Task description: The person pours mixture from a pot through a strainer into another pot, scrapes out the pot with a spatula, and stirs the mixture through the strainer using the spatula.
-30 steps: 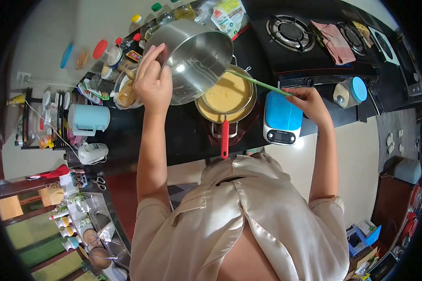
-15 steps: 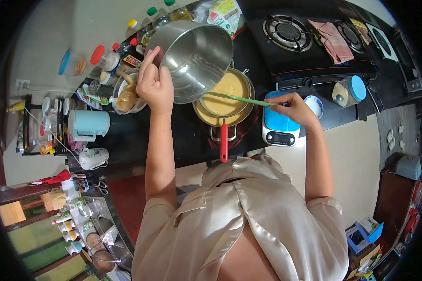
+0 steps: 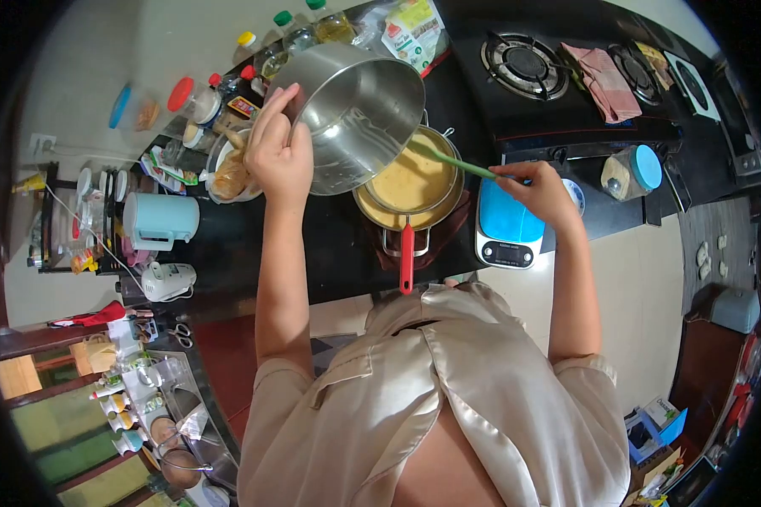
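The steel pot [image 3: 359, 122] is tipped on its side just right of the left grip, mouth turned toward the right grip. The left hand [image 3: 279, 158] has hold of it with fingers partly curled and spread along the outer wall; whether they hook a handle cannot be told. With only 1 hand bearing that wide pot, a slip or a wrist roll could drop its rim onto the sieve [image 3: 407, 258], whose red handle points back toward the wearer from between the 2 grips.

The right hand [image 3: 537, 190] is closed, thumb against fingers, on the end of a green spatula [image 3: 465, 166], which reaches left to the pot's lip above the yellow mixture [image 3: 410, 182]. Held so far back, it could twist and flick drips (whether its head touches the mixture is unclear).

The sieve sits over a lower pot [image 3: 461, 190], between the grips and slightly nearer the wearer; a knock on its jutting handle could tilt it and spill mixture onto the counter [image 3: 330, 270].

Below the right grip, a scale [image 3: 509, 253] would catch stray drops; a small bowl [image 3: 576, 194], just beyond that hand, could be nudged by a backward swing.
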